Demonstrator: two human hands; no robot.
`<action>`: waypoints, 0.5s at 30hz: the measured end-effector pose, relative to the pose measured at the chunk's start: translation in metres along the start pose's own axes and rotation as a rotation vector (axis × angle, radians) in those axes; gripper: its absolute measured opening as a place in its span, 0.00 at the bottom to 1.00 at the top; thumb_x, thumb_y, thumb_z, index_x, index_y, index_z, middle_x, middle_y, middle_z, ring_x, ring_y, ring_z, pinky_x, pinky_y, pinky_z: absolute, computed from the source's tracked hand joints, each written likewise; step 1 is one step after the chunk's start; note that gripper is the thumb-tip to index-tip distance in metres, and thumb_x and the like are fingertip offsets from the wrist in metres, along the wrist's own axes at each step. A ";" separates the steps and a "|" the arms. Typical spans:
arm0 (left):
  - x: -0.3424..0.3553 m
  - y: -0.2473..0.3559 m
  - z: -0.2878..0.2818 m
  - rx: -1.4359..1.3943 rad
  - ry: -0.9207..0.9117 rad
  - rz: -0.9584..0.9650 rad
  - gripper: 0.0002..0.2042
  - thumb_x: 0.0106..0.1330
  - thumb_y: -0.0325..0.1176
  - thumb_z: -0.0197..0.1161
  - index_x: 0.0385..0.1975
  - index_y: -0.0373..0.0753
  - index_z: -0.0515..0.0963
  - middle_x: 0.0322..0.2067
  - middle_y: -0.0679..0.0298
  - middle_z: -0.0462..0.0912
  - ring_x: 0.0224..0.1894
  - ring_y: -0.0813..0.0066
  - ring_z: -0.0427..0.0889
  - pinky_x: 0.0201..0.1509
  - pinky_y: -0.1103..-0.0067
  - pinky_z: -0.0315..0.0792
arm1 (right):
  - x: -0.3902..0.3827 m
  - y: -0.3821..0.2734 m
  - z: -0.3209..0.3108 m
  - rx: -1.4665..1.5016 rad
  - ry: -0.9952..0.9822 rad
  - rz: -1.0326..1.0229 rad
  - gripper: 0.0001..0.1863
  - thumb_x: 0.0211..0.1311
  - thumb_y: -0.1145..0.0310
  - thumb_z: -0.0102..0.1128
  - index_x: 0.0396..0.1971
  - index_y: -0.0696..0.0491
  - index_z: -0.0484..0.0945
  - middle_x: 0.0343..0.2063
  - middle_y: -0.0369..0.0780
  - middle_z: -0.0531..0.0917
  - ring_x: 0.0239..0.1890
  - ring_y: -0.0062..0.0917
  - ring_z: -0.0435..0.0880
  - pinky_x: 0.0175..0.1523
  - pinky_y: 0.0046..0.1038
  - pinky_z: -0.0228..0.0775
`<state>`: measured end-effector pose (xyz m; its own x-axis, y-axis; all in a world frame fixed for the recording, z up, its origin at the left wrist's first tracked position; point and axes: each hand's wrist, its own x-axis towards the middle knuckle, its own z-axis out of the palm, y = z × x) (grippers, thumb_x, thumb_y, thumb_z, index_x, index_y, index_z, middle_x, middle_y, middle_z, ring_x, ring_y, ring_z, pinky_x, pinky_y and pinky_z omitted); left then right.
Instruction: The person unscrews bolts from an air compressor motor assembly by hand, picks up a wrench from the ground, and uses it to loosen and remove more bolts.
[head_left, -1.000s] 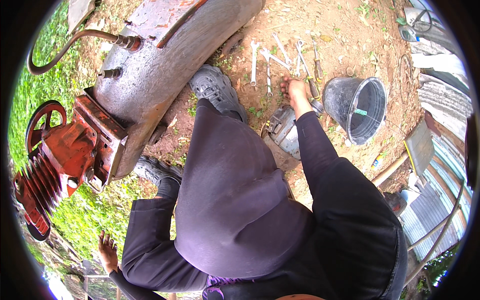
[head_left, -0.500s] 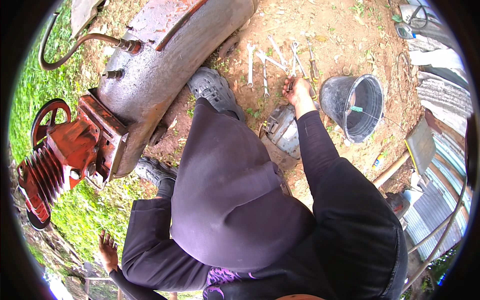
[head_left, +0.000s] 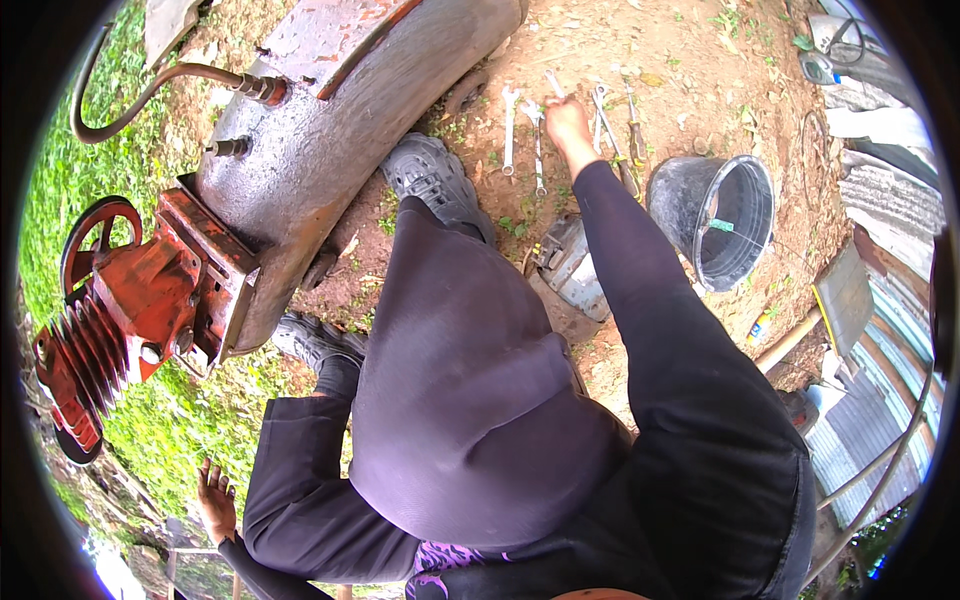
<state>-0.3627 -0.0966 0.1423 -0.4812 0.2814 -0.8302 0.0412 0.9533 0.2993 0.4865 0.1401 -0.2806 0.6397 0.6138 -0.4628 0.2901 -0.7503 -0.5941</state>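
My right hand (head_left: pixel 570 135) reaches among the tools on the dirt, fingers curled down at a silver wrench (head_left: pixel 552 82); whether it grips the wrench is hidden. Beside it lie another open-ended wrench (head_left: pixel 509 130), further wrenches (head_left: pixel 601 110) and screwdrivers with yellow-black handles (head_left: pixel 636 140). A dented metal case (head_left: pixel 572 270) is below that hand, near a black bucket (head_left: pixel 690 220) on its side. My left hand (head_left: pixel 215 500) hangs open at lower left over grass, holding nothing.
A large rusty tank (head_left: pixel 330 120) with a bent pipe and red compressor pump (head_left: pixel 150 300) fills the left, beside my shoes. Corrugated metal sheets (head_left: pixel 880 200), a board (head_left: pixel 842 295) and a pole (head_left: pixel 785 340) lie along the right.
My right hand and forearm have moved forward and slightly left, from beside the screwdrivers onto the middle wrenches. My left hand stays where it was.
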 end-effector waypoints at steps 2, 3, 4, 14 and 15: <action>-0.002 0.003 0.003 0.003 0.025 -0.007 0.33 0.70 0.63 0.46 0.72 0.55 0.60 0.74 0.59 0.52 0.72 0.59 0.53 0.67 0.67 0.49 | 0.003 -0.017 0.006 -0.052 -0.040 -0.118 0.15 0.63 0.65 0.56 0.40 0.62 0.81 0.38 0.55 0.85 0.45 0.47 0.84 0.52 0.36 0.72; -0.002 0.004 0.005 0.006 0.035 -0.010 0.33 0.70 0.63 0.46 0.72 0.54 0.60 0.74 0.59 0.52 0.72 0.59 0.53 0.67 0.66 0.49 | 0.003 -0.021 0.009 -0.024 -0.055 -0.135 0.15 0.63 0.64 0.57 0.40 0.62 0.82 0.37 0.55 0.85 0.44 0.46 0.84 0.51 0.35 0.73; 0.000 0.005 0.003 0.017 0.025 -0.005 0.33 0.71 0.62 0.47 0.71 0.54 0.60 0.74 0.59 0.52 0.72 0.58 0.53 0.67 0.65 0.49 | 0.002 -0.024 0.010 0.004 -0.069 -0.152 0.15 0.63 0.64 0.57 0.39 0.61 0.83 0.36 0.54 0.85 0.43 0.46 0.84 0.50 0.35 0.73; -0.095 0.095 0.070 -0.613 0.250 0.561 0.13 0.77 0.40 0.50 0.49 0.39 0.75 0.33 0.70 0.72 0.31 0.83 0.65 0.34 0.85 0.59 | -0.094 -0.049 -0.039 1.110 -0.388 0.649 0.12 0.75 0.68 0.40 0.39 0.58 0.73 0.29 0.43 0.80 0.28 0.27 0.77 0.34 0.28 0.75; -0.111 0.100 0.082 -0.637 0.035 0.650 0.13 0.77 0.40 0.50 0.48 0.39 0.75 0.33 0.70 0.72 0.31 0.83 0.65 0.34 0.84 0.59 | -0.101 -0.051 -0.048 1.281 -0.351 0.749 0.11 0.75 0.70 0.40 0.40 0.60 0.72 0.32 0.46 0.79 0.30 0.28 0.78 0.34 0.29 0.75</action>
<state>-0.2332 -0.0239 0.2257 -0.5592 0.7286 -0.3956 -0.1726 0.3644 0.9151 0.4417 0.1044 -0.1719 0.1051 0.3646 -0.9252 -0.9246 -0.3067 -0.2260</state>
